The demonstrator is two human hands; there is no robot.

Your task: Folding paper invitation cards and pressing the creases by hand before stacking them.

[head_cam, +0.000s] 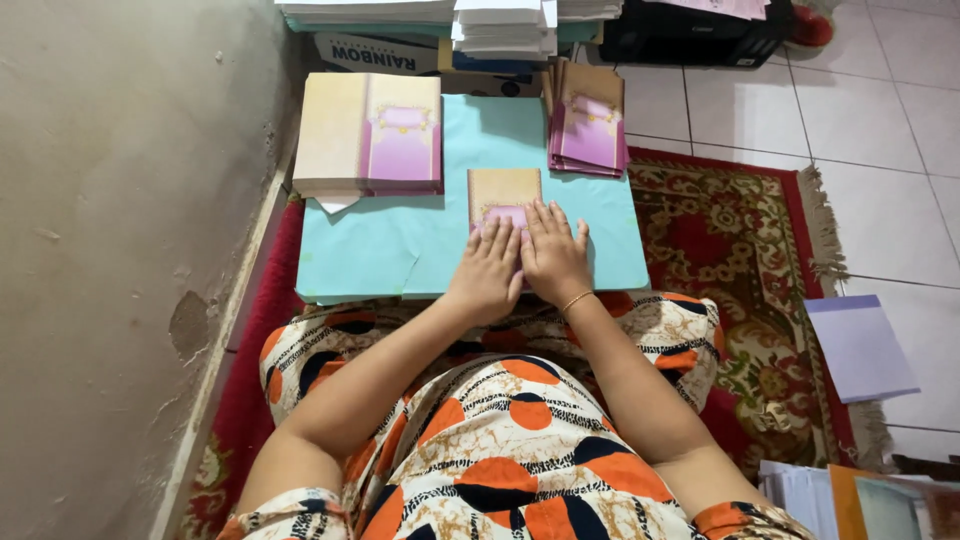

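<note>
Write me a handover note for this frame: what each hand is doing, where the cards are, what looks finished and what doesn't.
Left hand: flat, palm down, pressing the tan-and-pink folded card.
Right hand: flat beside it on the same card, thumbs touching.
The card lies on the turquoise paper-covered board over the lap.
Far left: stack of open, unfolded cream-and-pink cards.
Far right: pile of folded pink cards.
Done: the right-hand pile, by the look of it. Left: the unfolded stack, apparently.

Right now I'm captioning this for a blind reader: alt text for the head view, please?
Both hands, left hand and right hand, press flat on a tan-and-pink card lying on a turquoise sheet. Stacks of similar cards sit at far left and far right.
</note>
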